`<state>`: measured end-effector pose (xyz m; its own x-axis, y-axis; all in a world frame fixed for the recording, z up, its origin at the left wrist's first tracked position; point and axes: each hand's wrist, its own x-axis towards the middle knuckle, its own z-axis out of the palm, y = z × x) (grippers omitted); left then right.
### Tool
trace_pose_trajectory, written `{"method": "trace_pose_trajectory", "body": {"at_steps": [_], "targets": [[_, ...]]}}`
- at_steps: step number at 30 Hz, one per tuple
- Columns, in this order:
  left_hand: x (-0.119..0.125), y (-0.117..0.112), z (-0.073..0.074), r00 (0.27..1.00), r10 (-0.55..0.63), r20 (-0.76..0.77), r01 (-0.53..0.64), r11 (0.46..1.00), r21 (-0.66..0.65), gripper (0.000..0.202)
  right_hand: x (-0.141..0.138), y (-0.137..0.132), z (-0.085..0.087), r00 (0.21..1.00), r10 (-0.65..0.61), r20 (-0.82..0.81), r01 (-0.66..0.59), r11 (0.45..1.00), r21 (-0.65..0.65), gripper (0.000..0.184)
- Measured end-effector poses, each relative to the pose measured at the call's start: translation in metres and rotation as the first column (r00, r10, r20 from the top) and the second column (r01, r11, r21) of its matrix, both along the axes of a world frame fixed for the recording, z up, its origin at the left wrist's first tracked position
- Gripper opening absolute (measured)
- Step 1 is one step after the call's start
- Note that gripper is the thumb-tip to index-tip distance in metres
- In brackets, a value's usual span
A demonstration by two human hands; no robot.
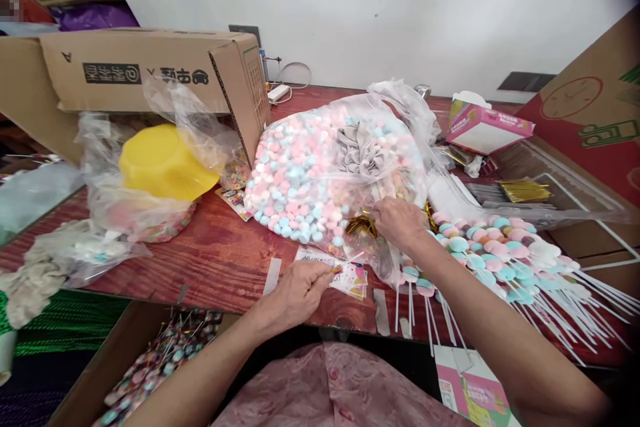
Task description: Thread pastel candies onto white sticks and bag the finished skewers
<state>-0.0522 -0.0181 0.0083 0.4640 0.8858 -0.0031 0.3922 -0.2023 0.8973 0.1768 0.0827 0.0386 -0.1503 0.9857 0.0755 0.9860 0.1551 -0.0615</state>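
Your left hand (295,293) is pinched shut on a thin white stick (347,261), thumb and forefinger closed near its lower end, so the stick angles up and to the right over a small printed wrapper (345,277) lying flat on the red wooden table (220,260). Your right hand (397,221) is curled with its fingertips down in the open mouth of the big clear bag of pastel candies (310,180), right beside a scrap of gold foil ties (361,225); whether it has a candy pinched there I can't quite tell, since the fingers hide it. That stick looks light and fairly stiff but slender, likely to bend or slip if you squeeze far from the tip, so keep your hold low and firm. The candies look small, rounded and probably soft, easy to dent, so take one by its sides, gently. The bag itself is thin slippery film, slumped and loose. To your right a heap of finished candy skewers (500,253) lies fanned across the table edge, sticks pointing toward you, and a carton of wrapped ones (165,353) sits down by your left forearm.
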Motion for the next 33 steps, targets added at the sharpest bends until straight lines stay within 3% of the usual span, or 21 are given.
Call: {"method": "trace_pose_trajectory", "body": {"at_steps": [2, 5, 10, 12, 14, 16, 18, 20, 23, 26, 28, 29, 31, 33], "targets": [[0.001, 0.005, 0.0, 0.988, 0.038, 0.146, -0.01, 0.982, -0.189, 0.041, 0.0, 0.011, -0.006, 0.997, -0.039, 0.065, 0.04, 0.999, -0.017, 0.023], [0.001, 0.012, 0.0, 0.924, 0.171, 0.342, -0.004, 0.898, -0.439, 0.037, 0.0, 0.016, -0.013, 0.991, -0.052, 0.121, 0.055, 0.998, -0.028, 0.024], [-0.003, 0.02, 0.006, 0.763, 0.383, 0.522, 0.032, 0.783, -0.621, 0.033, 0.008, 0.009, -0.001, 0.988, -0.065, 0.137, 0.055, 0.996, 0.076, 0.03], [-0.003, 0.023, 0.011, 0.728, 0.418, 0.543, 0.051, 0.757, -0.651, 0.033, 0.004, -0.003, 0.006, 0.992, 0.007, 0.124, -0.03, 0.982, 0.186, 0.03], [0.0, 0.024, 0.016, 0.714, 0.418, 0.561, 0.055, 0.767, -0.64, 0.034, -0.007, -0.02, 0.009, 0.975, 0.193, 0.108, -0.218, 0.922, 0.321, 0.029], [0.005, 0.023, 0.019, 0.72, 0.374, 0.585, 0.034, 0.822, -0.568, 0.032, -0.021, -0.041, 0.008, 0.918, 0.383, 0.1, -0.389, 0.829, 0.402, 0.028], [0.009, 0.02, 0.019, 0.749, 0.313, 0.583, 0.0, 0.881, -0.472, 0.032, -0.033, -0.059, 0.004, 0.875, 0.48, 0.067, -0.459, 0.775, 0.435, 0.026], [0.01, 0.015, 0.018, 0.786, 0.273, 0.555, -0.015, 0.906, -0.423, 0.034, -0.039, -0.075, 0.0, 0.834, 0.547, -0.069, -0.465, 0.765, 0.445, 0.021], [0.009, 0.004, 0.015, 0.804, 0.279, 0.526, 0.023, 0.868, -0.496, 0.034, -0.038, -0.091, -0.006, 0.685, 0.53, -0.5, -0.429, 0.848, 0.31, 0.015], [0.008, -0.006, 0.014, 0.796, 0.307, 0.522, 0.072, 0.808, -0.585, 0.035, -0.031, -0.103, -0.014, 0.411, 0.189, -0.892, -0.395, 0.919, 0.013, 0.014], [0.01, -0.011, 0.014, 0.792, 0.32, 0.519, 0.077, 0.792, -0.606, 0.036, -0.025, -0.112, -0.019, 0.267, -0.021, -0.963, -0.362, 0.924, -0.121, 0.016], [0.011, -0.014, 0.014, 0.795, 0.326, 0.512, 0.064, 0.793, -0.606, 0.036, -0.022, -0.117, -0.022, 0.227, -0.069, -0.971, -0.33, 0.933, -0.143, 0.015], [0.013, -0.017, 0.014, 0.813, 0.334, 0.477, 0.012, 0.809, -0.587, 0.036, -0.016, -0.128, -0.025, 0.167, -0.081, -0.983, -0.21, 0.971, -0.116, 0.01], [0.016, -0.02, 0.014, 0.841, 0.332, 0.426, -0.046, 0.83, -0.555, 0.036, -0.013, -0.138, -0.025, 0.125, -0.011, -0.992, -0.032, 0.999, -0.015, 0.003]]}}
